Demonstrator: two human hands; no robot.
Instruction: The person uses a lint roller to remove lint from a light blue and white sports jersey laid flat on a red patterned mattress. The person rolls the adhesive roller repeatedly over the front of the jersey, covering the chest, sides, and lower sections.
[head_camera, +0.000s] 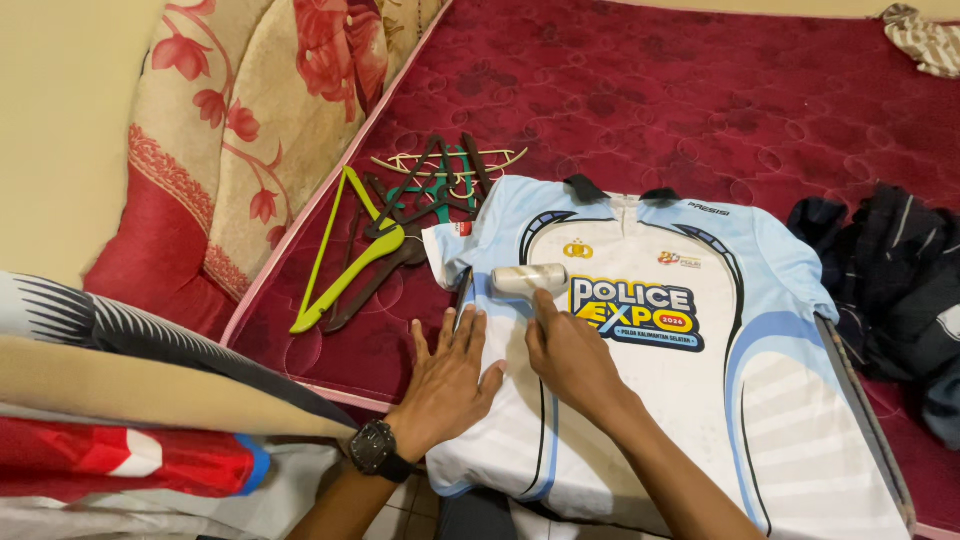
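Jersey (690, 400) first: a white and pale-blue sports shirt with black piping and a dark collar lies spread front-up on a board over the dark red patterned mattress (650, 90), its hem toward the person and its collar away. Beside the mattress, a floral cushion (250, 130) in cream and red leans against the wall at the left edge. A heap of dark clothes (890, 290) sits just off the shirt's right sleeve, and a striped cloth (925, 40) lies well apart at the far corner. Left of the shirt is a loose pile of hangers (410, 220) — one yellow-green, one teal, the rest dark or pale wood. The left hand (450, 385), with a black wristwatch (375, 450) on its wrist, presses flat on the shirt's lower left part, fingers straight and slightly spread. The right hand (570, 360) lies just beside it — its fingers are curled around the handle of a lint roller (530, 280), whose pale drum rests on the chest of the shirt, touching the fabric.
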